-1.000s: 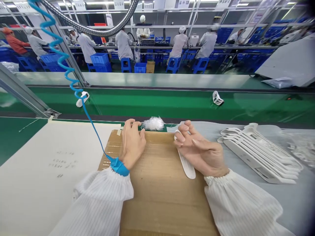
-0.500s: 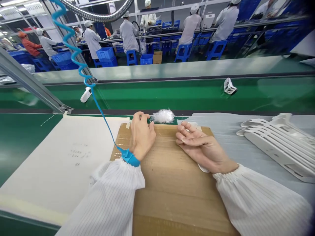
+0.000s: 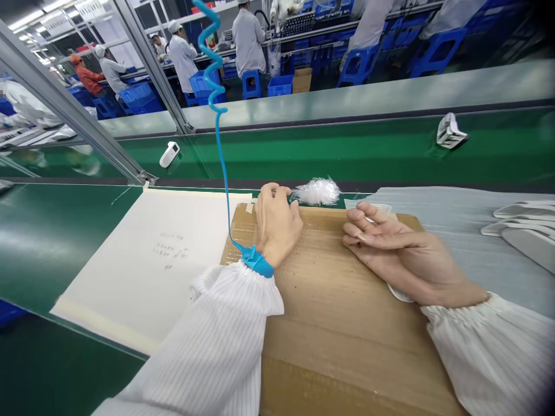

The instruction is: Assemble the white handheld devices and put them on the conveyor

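Observation:
My left hand [image 3: 278, 224] rests palm down at the far left part of a brown cardboard sheet or box [image 3: 338, 312], its fingers loosely bent and apart, holding nothing visible. A blue wrist strap [image 3: 256, 261] with a coiled cord [image 3: 212, 63] is round that wrist. Lying on its side above the cardboard's right part, my right hand [image 3: 399, 251] has relaxed, half-curled fingers and nothing visible in them. Part of a white object [image 3: 399, 293] shows beneath it, mostly hidden. A heap of clear plastic scraps [image 3: 318, 192] lies just beyond the cardboard, near my left fingertips.
Left of the cardboard is a taped white paper sheet [image 3: 173, 248] with writing. White plastic parts [image 3: 531, 228] lie on grey sheeting [image 3: 451, 214] at right. A green conveyor [image 3: 303, 153] carries a white device [image 3: 169, 154] and a small shiny part [image 3: 451, 132]. Several people work beyond.
The view has swung to the left, so everything sits farther right in the picture and the right-hand stack is partly cut off. Both hands keep nearly the same pose at the cardboard.

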`<state>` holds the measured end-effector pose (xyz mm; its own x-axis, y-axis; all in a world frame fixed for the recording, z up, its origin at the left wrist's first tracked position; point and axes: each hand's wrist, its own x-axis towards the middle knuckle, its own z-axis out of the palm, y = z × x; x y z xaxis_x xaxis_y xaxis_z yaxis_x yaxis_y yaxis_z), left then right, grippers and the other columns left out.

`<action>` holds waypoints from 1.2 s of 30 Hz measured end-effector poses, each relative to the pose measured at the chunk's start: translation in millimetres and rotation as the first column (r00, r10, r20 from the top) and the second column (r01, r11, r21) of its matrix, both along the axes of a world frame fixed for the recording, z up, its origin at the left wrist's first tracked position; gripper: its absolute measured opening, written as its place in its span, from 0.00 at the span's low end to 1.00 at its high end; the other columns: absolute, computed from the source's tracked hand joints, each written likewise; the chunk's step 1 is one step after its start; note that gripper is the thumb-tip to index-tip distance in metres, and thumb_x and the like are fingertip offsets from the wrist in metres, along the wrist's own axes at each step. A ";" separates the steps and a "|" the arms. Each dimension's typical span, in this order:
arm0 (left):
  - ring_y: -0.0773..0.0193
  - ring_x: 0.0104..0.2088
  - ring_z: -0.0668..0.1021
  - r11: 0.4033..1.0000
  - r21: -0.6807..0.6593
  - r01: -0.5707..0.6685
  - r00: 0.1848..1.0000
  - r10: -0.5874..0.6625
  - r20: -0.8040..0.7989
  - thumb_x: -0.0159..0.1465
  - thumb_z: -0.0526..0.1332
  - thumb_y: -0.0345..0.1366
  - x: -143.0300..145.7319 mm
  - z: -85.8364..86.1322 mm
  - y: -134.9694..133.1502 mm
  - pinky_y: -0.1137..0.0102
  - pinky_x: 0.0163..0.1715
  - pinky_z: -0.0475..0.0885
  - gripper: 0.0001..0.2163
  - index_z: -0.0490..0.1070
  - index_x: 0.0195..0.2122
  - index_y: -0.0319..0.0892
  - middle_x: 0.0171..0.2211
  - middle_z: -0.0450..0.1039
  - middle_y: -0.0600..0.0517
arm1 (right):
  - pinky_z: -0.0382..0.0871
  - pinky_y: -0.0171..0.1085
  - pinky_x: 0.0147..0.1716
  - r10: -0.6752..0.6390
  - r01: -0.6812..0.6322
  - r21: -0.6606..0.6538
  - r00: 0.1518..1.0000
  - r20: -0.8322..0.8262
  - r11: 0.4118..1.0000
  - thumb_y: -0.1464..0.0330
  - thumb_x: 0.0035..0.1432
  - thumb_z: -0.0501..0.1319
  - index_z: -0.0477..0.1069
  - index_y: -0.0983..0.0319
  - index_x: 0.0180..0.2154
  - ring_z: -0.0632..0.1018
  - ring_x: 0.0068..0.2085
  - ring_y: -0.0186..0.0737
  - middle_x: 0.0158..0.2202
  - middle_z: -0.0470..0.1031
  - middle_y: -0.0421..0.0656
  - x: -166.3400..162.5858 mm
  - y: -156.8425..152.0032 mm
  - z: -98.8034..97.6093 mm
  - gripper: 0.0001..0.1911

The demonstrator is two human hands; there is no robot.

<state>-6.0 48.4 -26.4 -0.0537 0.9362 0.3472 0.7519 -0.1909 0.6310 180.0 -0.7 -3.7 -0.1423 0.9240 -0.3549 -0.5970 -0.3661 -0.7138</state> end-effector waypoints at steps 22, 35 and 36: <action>0.47 0.65 0.66 0.998 0.065 -0.017 0.999 0.014 0.043 0.65 0.60 0.29 0.0 -2.2 -1.2 0.49 0.62 0.65 0.16 0.66 0.54 0.39 0.63 0.60 0.36 | 0.74 0.31 0.32 0.016 -0.017 0.021 1.000 0.022 1.000 0.80 0.34 0.74 0.79 0.53 0.34 0.68 0.35 0.35 0.39 0.69 0.39 2.4 1.2 -3.1 0.23; 0.51 0.58 0.73 0.998 0.065 0.002 0.998 -0.006 0.061 0.65 0.59 0.28 -0.4 -0.6 0.1 0.52 0.57 0.70 0.09 0.70 0.47 0.38 0.56 0.65 0.38 | 0.72 0.32 0.35 0.061 -0.060 0.060 0.998 -0.003 0.996 0.77 0.39 0.73 0.77 0.53 0.35 0.69 0.34 0.33 0.37 0.68 0.37 3.8 2.7 -3.0 0.20; 0.51 0.57 0.73 0.998 0.066 0.004 0.998 -0.008 0.061 0.65 0.59 0.28 -0.2 -0.5 0.1 0.52 0.57 0.70 0.09 0.70 0.46 0.39 0.56 0.65 0.38 | 0.72 0.33 0.35 0.064 -0.065 0.071 0.998 0.008 0.995 0.76 0.39 0.73 0.77 0.53 0.36 0.69 0.34 0.34 0.38 0.69 0.37 4.1 2.9 -3.6 0.20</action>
